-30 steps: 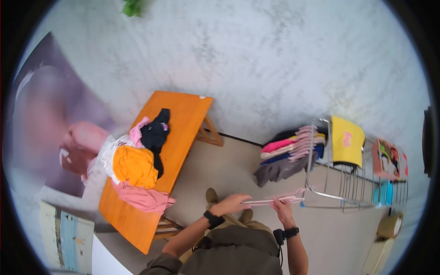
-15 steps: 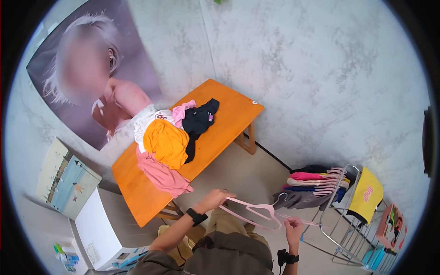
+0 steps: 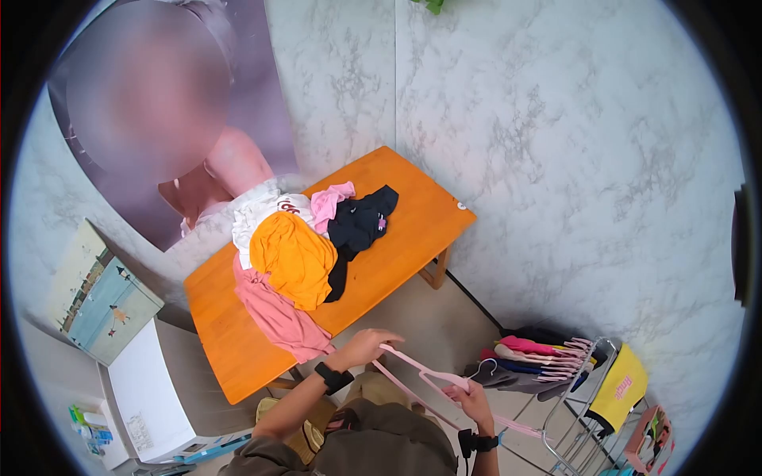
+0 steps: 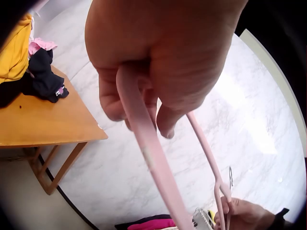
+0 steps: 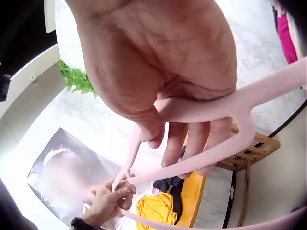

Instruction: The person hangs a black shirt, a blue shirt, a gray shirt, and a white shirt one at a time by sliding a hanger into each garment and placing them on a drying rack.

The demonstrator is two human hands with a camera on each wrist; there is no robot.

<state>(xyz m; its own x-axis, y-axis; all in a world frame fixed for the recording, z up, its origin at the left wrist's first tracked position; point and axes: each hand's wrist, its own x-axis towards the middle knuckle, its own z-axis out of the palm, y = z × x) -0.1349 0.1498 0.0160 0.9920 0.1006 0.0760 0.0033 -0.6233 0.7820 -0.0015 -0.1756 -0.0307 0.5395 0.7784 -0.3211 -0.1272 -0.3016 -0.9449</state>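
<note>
A pink plastic clothes hanger (image 3: pixel 406 358) with a metal hook is stretched between both hands, above the person's legs. My left hand (image 3: pixel 367 347) grips one end of it; in the left wrist view its fingers curl round the pink bar (image 4: pixel 153 155). My right hand (image 3: pixel 475 401) holds the hanger near the middle by the hook, thumb on one side and fingers on the other, as the right wrist view shows. Nearest the left hand, a salmon-pink garment (image 3: pixel 282 317) hangs over the table's front edge, beside an orange-yellow garment (image 3: pixel 292 258).
The wooden table (image 3: pixel 429 198) also bears a white shirt (image 3: pixel 262 208), a pink cloth (image 3: pixel 329 202) and a black garment (image 3: pixel 361 222). At right, a metal rack (image 3: pixel 567 412) carries clothes on pink hangers, a yellow cloth (image 3: pixel 619 387) and a pink basket (image 3: pixel 649 436). A white-topped cabinet (image 3: pixel 147 397) stands at left.
The view has swung left toward the table. The hanger has turned from nearly edge-on to showing its frame, and the right hand has moved in from its far end toward the hook.
</note>
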